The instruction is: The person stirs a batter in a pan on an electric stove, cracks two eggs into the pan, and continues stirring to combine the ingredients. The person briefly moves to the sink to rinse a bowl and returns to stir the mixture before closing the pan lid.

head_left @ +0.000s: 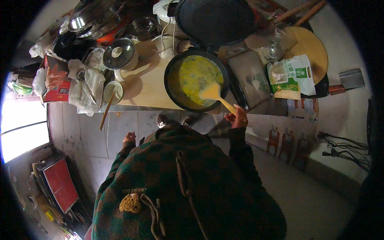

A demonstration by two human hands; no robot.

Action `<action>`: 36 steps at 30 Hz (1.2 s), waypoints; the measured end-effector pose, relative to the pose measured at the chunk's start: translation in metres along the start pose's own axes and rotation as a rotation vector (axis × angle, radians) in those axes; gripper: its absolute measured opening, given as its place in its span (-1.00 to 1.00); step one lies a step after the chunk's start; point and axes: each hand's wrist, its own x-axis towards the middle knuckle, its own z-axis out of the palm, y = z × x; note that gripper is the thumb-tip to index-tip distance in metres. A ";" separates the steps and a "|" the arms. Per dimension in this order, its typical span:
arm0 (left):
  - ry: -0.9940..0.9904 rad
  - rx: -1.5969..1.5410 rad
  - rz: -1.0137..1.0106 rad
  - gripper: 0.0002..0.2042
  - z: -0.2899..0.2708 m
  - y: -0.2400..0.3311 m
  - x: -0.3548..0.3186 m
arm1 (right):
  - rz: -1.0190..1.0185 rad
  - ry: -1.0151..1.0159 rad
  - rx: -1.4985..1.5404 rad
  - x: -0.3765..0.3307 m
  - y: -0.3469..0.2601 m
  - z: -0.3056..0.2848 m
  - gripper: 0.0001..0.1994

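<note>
My right hand [239,117] is closed around the handle of a yellow spatula [211,93]. The spatula's broad blade rests in the right part of a round black electric pan [170,94], against a yellow, egg-like mixture [196,77] with dark green bits. Hinged at the back, the pan's black lid [216,20] stands raised. Away from the table, my left hand [129,137] hangs low at my left side, its fingers loosely apart and nothing visible in them.
Left of the pan stand a lidded pot [121,56] and a small bowl [113,93] with chopsticks [105,114] jutting past the table edge. Plastic bags [86,90] crowd the left end. On the right lie a green-white food packet [291,76], a round board [310,52] and a cleaver [351,79].
</note>
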 end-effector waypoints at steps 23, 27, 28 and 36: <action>0.008 -0.015 0.059 -0.61 0.002 0.006 0.022 | -0.516 -0.199 -0.390 -0.024 -0.004 0.029 -0.67; 0.009 0.043 0.067 -0.61 0.002 -0.003 0.025 | -0.929 -0.305 -0.688 -0.031 -0.002 0.022 -0.62; 0.002 0.047 0.065 -0.61 0.002 -0.004 0.026 | -0.946 -0.333 -0.768 -0.035 -0.004 0.022 -0.61; -0.028 0.035 0.117 -0.59 -0.003 0.007 0.036 | -0.931 -0.390 -1.073 -0.073 -0.031 0.039 -0.60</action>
